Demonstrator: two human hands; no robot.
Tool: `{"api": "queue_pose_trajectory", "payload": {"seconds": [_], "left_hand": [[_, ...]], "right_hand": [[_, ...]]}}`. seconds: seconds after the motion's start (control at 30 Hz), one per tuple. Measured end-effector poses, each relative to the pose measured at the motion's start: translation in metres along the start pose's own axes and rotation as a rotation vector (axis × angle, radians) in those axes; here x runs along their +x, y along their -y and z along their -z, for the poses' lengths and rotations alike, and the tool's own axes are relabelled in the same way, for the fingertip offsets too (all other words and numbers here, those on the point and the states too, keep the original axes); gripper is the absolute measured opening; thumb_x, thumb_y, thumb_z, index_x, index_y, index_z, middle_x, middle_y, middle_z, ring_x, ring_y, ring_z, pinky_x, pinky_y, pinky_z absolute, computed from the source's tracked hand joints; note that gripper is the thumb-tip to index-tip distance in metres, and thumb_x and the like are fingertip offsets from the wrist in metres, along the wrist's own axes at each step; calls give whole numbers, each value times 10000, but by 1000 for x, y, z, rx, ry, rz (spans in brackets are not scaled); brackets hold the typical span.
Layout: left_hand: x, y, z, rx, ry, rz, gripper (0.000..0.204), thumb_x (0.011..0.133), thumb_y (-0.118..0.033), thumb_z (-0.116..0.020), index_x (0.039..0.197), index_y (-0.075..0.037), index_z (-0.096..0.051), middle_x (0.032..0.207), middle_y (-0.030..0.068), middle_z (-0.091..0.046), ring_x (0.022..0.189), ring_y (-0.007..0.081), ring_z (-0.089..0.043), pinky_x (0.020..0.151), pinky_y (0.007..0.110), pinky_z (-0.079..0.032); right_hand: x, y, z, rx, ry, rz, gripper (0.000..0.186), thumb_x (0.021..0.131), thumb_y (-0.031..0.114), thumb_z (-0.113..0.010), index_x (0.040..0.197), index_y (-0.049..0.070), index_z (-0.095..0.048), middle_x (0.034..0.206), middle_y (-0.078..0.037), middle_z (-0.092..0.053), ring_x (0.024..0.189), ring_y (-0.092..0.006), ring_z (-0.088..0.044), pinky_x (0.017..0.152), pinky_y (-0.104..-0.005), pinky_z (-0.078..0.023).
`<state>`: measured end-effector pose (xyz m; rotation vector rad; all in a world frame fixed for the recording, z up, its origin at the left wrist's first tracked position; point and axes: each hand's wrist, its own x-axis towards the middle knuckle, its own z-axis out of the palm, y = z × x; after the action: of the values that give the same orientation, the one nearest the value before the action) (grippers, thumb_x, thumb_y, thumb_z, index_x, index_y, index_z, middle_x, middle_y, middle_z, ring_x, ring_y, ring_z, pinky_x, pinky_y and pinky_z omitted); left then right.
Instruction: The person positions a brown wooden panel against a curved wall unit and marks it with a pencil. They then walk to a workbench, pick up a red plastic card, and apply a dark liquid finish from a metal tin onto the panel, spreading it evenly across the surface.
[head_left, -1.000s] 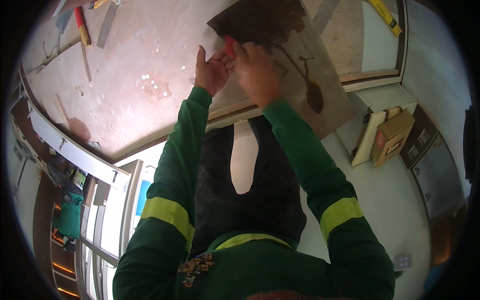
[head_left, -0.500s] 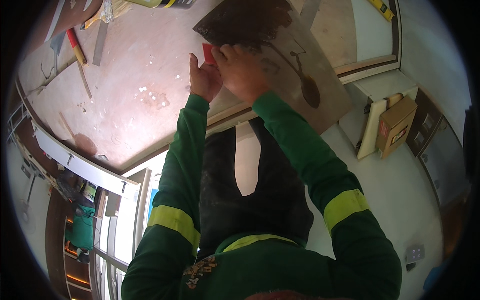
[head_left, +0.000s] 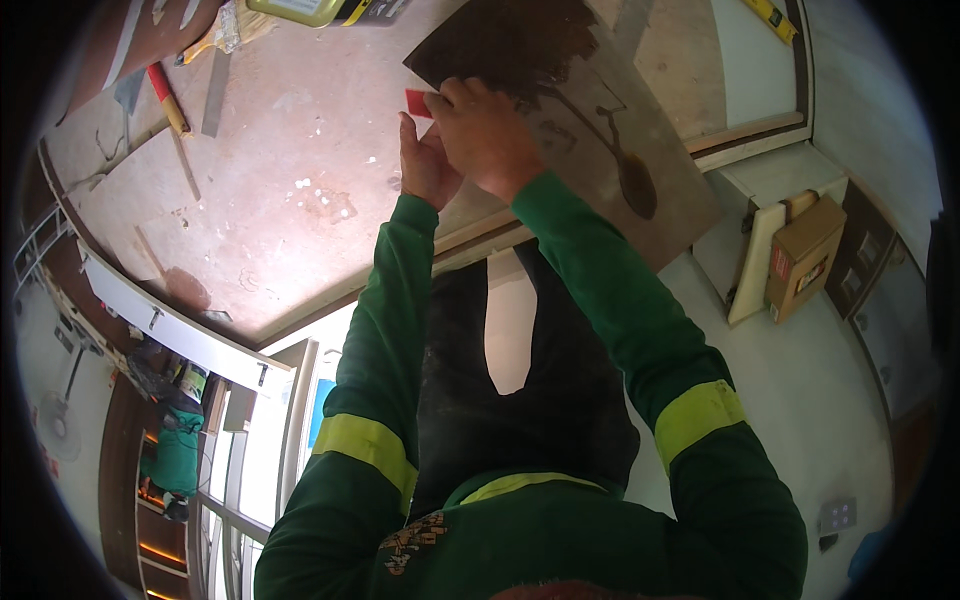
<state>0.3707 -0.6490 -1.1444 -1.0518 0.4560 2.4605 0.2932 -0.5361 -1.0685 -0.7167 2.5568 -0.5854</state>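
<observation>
My right hand [head_left: 487, 130] is closed around a small flat red piece, which looks like a plastic spreader [head_left: 418, 103]. Its red end sticks out at the left of my fingers. Just below and left of it is my left hand [head_left: 430, 172], palm up and thumb stretched out; its other fingers are partly hidden behind the right hand. Both hands are over the near left edge of a brown sheet [head_left: 670, 225]. A wet dark brown coating [head_left: 490, 45] covers the sheet's far part, and a trail leads from it to a spoon-shaped puddle [head_left: 636, 185].
The sheet lies on a stained pinkish worktop [head_left: 300, 150]. Farther back are a tin [head_left: 300, 8], a brush [head_left: 222, 35], a red-and-yellow handle [head_left: 168, 98] and a metal strip [head_left: 215, 92]. At right are a yellow level [head_left: 770, 18] and a cardboard box [head_left: 805, 255]. Someone in green [head_left: 175, 450] is at lower left.
The whole view has shifted, so the worktop and sheet appear a little farther right. Against the sheet, the red spreader and my hands sit slightly farther left. The right-hand grip stays the same.
</observation>
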Motion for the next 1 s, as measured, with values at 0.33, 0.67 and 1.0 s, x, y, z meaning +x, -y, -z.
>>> {"api": "queue_pose_trajectory", "payload": {"seconds": [0.33, 0.67, 1.0], "left_hand": [[12, -6, 8, 352, -102, -201, 689, 1110, -539, -428, 1556, -15, -471, 1272, 147, -677, 1109, 250, -692, 995, 415, -544], [38, -95, 5, 1360, -448, -884, 373, 970, -134, -699, 1337, -63, -690, 1071, 122, -694, 901, 224, -704, 808, 363, -590], [31, -109, 56, 1118, -509, -847, 402, 959, -141, -703, 1349, -48, -684, 1084, 106, -673, 949, 215, -655, 902, 363, -552]], "right_hand": [[-31, -25, 24, 388, -331, -166, 195, 1009, 96, -607, 1168, 4, -672, 1063, -187, -614, 1028, -414, -612, 909, -512, -529], [42, -41, -24, -23, -338, -86, 146, 891, 47, -659, 1018, -27, -658, 1014, -194, -615, 961, -366, -655, 809, -459, -612], [64, -21, -45, -201, -227, 47, 132, 894, 36, -659, 1019, -6, -660, 1024, -146, -628, 958, -295, -669, 764, -408, -626]]}}
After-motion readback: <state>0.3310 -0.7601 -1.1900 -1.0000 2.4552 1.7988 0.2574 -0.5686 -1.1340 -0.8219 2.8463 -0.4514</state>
